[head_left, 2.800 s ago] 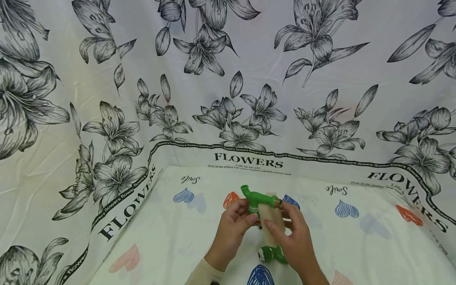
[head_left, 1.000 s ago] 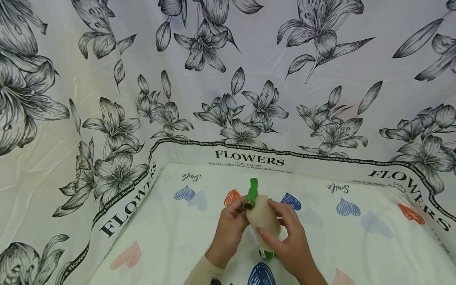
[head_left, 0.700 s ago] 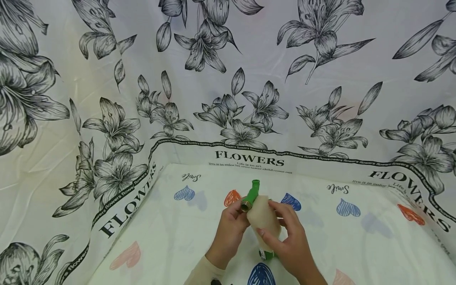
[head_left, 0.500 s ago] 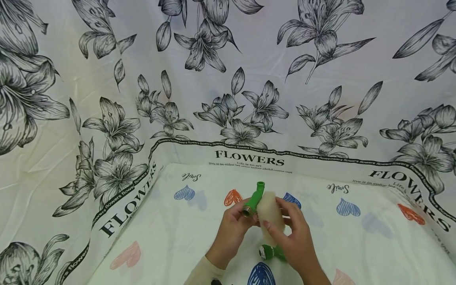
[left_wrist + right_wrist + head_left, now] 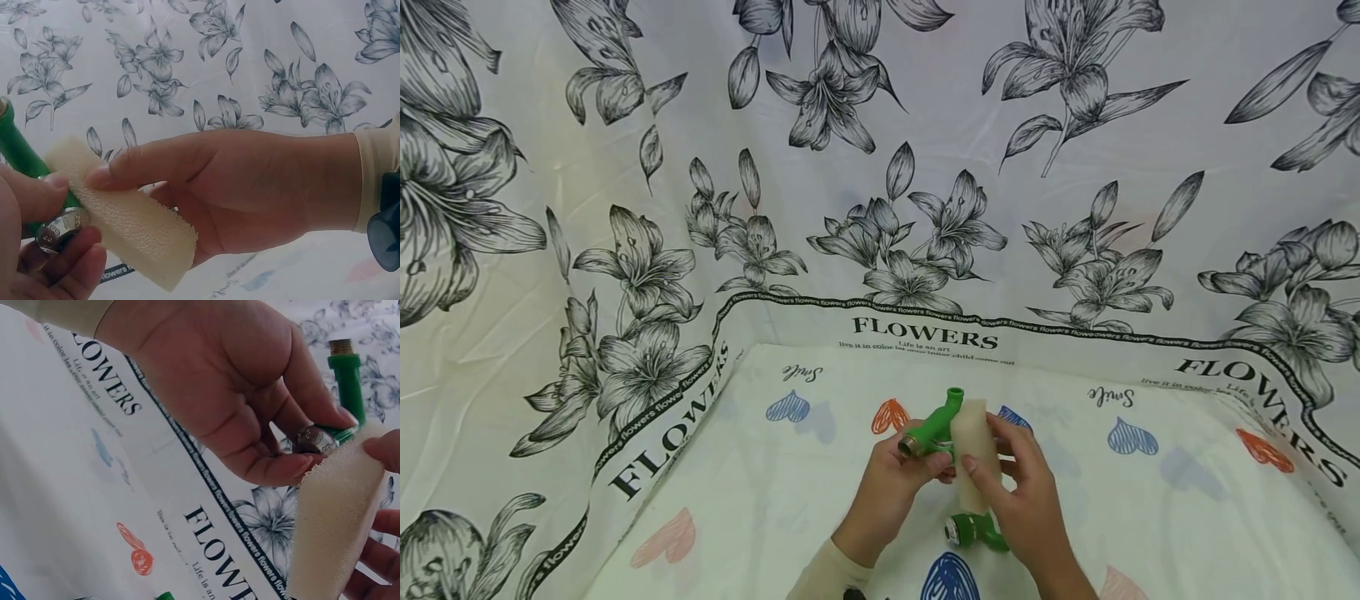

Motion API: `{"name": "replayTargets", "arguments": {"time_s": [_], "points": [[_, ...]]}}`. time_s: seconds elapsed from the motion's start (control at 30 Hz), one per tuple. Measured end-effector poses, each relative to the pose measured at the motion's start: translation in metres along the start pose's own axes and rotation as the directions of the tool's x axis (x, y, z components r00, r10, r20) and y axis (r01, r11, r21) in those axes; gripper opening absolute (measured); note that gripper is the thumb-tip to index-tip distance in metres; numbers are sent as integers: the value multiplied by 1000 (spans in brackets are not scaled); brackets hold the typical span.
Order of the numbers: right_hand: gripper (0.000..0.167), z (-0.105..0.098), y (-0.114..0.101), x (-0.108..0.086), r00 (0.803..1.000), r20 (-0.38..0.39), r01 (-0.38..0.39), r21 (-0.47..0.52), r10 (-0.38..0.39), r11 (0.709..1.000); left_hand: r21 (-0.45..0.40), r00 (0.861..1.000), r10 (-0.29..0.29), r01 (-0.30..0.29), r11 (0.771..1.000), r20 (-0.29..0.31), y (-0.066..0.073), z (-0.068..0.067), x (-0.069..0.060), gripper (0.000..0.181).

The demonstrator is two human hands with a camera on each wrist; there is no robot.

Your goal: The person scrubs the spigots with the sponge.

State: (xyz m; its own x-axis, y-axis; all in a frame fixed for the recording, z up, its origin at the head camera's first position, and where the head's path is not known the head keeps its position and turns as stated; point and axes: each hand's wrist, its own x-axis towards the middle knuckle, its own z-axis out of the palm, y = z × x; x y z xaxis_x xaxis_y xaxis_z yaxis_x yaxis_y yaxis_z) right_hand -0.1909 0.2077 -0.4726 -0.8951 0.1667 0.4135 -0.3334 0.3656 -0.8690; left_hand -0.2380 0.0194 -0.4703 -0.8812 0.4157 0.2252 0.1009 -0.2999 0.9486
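My left hand (image 5: 887, 492) grips a green tap (image 5: 938, 425) by its lower part, spout upward and threaded brass end facing lower left. A round metal piece (image 5: 62, 230) on the tap sits between the left fingers in the left wrist view. Beside it, my right hand (image 5: 1026, 500) holds a thick cream sponge (image 5: 976, 458) between thumb and fingers. In the right wrist view the sponge (image 5: 334, 512) lies against the tap (image 5: 347, 387) and hides part of it. Under the sponge, a second green tap (image 5: 973, 531) rests on the cloth, partly covered by the right hand.
A white cloth (image 5: 737, 500) printed with hearts covers the work surface. Behind and at the sides rises a white sheet (image 5: 925, 250) with black flower drawings. A beige sleeve (image 5: 831, 575) covers the left forearm.
The held tap has turned; its threaded end pointed right at first and now points lower left. The sponge has moved right and stands more upright, uncovering more of the second tap.
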Motion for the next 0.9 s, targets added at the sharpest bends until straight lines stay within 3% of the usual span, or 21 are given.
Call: {"name": "replayTargets", "arguments": {"time_s": [0.2,0.33,0.5,0.9], "points": [[57,1,-2,-3,997,56,57,-1,-56,998,-8,994,-17,16,1000,-105,-3,0,0,38],[59,0,-2,-4,989,82,117,34,-119,993,-8,990,-8,7,1000,-144,-4,0,1,34],[61,-1,-1,-5,988,81,129,37,-132,991,-20,992,3,-6,1000,-129,-4,0,2,37],[64,0,3,-2,995,52,83,-15,-82,996,12,998,58,-58,998,-6,-5,-2,1,43]]}}
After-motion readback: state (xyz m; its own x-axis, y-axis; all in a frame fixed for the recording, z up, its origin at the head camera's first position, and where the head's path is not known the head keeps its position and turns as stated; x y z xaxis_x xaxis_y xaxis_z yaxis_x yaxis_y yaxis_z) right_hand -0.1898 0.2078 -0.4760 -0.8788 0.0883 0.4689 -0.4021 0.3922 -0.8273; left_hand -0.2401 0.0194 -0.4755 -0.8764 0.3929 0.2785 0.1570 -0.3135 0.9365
